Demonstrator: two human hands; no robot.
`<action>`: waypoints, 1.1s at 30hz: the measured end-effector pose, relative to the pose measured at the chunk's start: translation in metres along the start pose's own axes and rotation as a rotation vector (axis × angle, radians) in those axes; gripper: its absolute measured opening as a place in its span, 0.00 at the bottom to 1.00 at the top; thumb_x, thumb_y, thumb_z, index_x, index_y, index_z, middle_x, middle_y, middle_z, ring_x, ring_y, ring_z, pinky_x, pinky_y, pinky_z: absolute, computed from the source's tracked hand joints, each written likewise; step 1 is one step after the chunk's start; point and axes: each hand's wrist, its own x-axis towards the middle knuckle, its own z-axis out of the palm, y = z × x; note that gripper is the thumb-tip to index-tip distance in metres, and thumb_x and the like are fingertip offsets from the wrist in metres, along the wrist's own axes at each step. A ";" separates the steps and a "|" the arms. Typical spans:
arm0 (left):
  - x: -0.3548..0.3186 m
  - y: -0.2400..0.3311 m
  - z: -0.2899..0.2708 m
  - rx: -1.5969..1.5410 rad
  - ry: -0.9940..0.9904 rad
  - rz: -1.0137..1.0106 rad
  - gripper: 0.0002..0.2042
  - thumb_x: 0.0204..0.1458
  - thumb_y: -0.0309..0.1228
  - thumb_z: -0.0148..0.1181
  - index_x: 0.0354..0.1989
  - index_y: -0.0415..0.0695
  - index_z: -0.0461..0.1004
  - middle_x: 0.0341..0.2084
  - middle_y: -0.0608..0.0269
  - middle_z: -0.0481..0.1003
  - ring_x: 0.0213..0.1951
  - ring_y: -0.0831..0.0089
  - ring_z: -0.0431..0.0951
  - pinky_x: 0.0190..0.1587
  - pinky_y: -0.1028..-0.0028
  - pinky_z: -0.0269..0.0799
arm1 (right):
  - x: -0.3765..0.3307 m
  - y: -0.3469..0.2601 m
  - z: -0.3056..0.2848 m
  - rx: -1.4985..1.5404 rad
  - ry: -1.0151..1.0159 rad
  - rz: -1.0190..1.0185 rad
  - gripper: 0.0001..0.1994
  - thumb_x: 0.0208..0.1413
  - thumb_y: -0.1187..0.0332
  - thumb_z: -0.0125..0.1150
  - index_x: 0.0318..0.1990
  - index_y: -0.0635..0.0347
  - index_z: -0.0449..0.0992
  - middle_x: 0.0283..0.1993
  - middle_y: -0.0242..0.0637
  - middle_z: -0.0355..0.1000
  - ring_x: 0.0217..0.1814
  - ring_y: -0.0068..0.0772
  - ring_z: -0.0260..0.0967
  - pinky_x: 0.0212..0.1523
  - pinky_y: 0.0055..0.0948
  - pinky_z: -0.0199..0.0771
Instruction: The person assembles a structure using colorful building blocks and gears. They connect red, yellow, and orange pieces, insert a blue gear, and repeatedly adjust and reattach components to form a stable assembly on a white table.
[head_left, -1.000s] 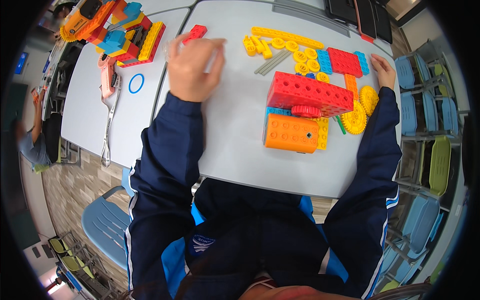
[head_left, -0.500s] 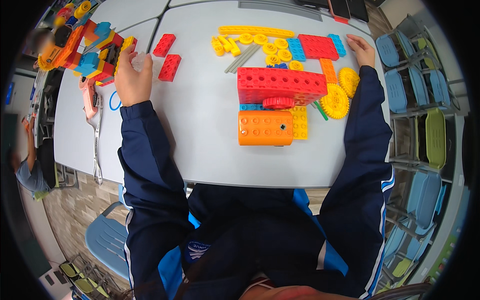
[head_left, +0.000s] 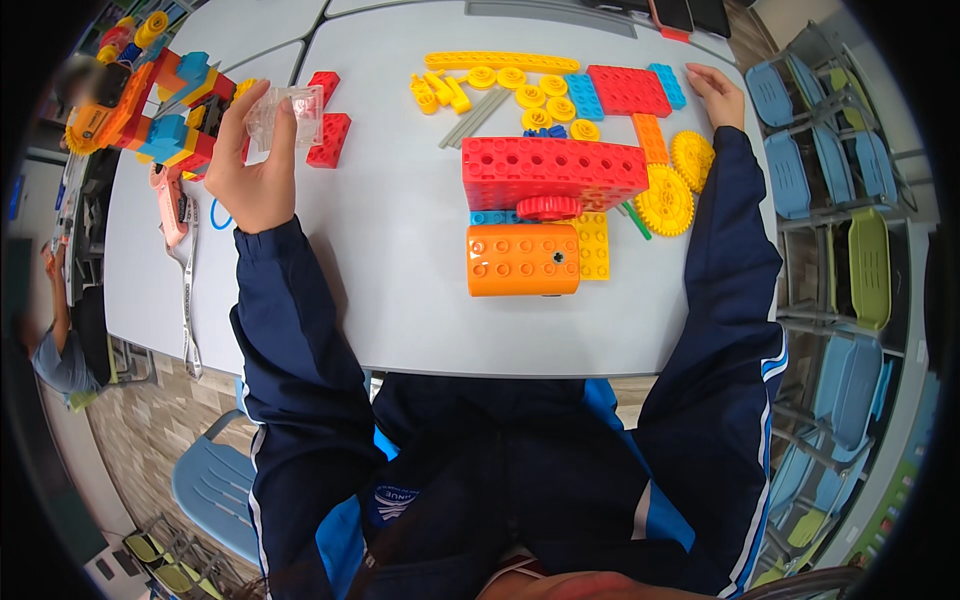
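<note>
My left hand (head_left: 252, 165) is raised over the left part of the grey table (head_left: 400, 300), gripping a clear plastic block (head_left: 288, 112). Two red bricks (head_left: 328, 127) lie just right of it. My right hand (head_left: 716, 94) rests flat on the table at the far right, beside a flat red plate (head_left: 628, 89) and a small blue plate (head_left: 666, 85). Between the arms sits a built model: a long red holed brick (head_left: 553, 172) over an orange block (head_left: 522, 259), with yellow gears (head_left: 666, 199) at its right.
Yellow wheels, a yellow beam (head_left: 500, 62) and grey rods (head_left: 476, 115) lie at the back centre. A colourful brick model (head_left: 150, 105) stands at the far left on a neighbouring table. Another person (head_left: 60, 330) sits at far left. Blue and green chairs (head_left: 850, 260) line the right.
My left hand has moved left and come up from the table holding the clear block. The view has shifted so the red bricks show beside it. My right hand stays put.
</note>
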 end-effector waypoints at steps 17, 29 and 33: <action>-0.024 0.035 0.014 0.099 -0.442 -0.014 0.15 0.48 0.28 0.69 0.47 0.44 0.80 0.38 0.57 0.82 0.38 0.67 0.81 0.45 0.73 0.74 | -0.004 -0.010 0.002 -0.042 0.021 0.034 0.11 0.55 0.72 0.64 0.46 0.58 0.83 0.41 0.30 0.79 0.43 0.19 0.74 0.46 0.20 0.72; -0.026 0.031 0.019 0.104 -0.379 0.070 0.14 0.47 0.32 0.70 0.43 0.47 0.81 0.29 0.63 0.80 0.26 0.68 0.75 0.31 0.73 0.73 | -0.002 -0.005 0.000 -0.024 0.000 0.028 0.11 0.56 0.72 0.63 0.47 0.58 0.82 0.40 0.31 0.79 0.42 0.19 0.73 0.46 0.20 0.72; -0.026 0.028 0.019 0.091 -0.376 0.073 0.15 0.47 0.33 0.70 0.44 0.47 0.80 0.29 0.61 0.80 0.26 0.67 0.75 0.30 0.73 0.73 | -0.001 -0.004 0.000 -0.023 0.003 0.038 0.11 0.56 0.72 0.64 0.47 0.59 0.82 0.40 0.31 0.79 0.41 0.19 0.73 0.46 0.20 0.72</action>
